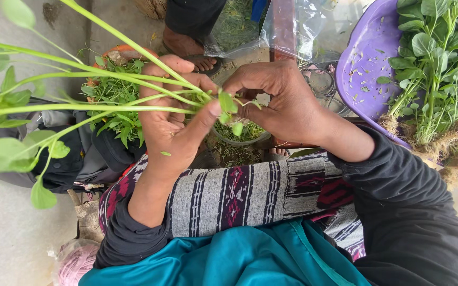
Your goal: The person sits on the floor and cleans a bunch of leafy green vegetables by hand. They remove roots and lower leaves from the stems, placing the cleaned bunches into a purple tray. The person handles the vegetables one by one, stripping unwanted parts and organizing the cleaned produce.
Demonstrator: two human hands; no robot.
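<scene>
- While I watch through the head camera, closest to me sits a fold of teal cloth [250, 259], and just beyond it a striped woven cloth [239, 193] in grey, black and magenta lies across the lap.
- Both of my forearms, in dark sleeves, reach forward over that woven cloth.
- My left hand [170, 119] is curled around a bunch of long green stems [96, 90], the thumb pressed over them; the stems fan out to the left, leaves at their tips.
- My right hand [276, 100] is closed down narrow, fingertips pinching a small leaf [228, 101] at the cut end of the bunch, right beside the left thumb.
- Directly under the hands I see a small bowl [239, 136] with plucked greens in it.
- Left of the bowl, an orange-rimmed basket [125, 50] holds a heap of loose leaves.
- On the right, a purple tub [364, 63] leans with leafy plants [436, 69] in it, roots and soil still attached.
- Farthest off, another person's foot [194, 53] in a sandal rests on the concrete, next to a clear plastic bag [287, 26].
</scene>
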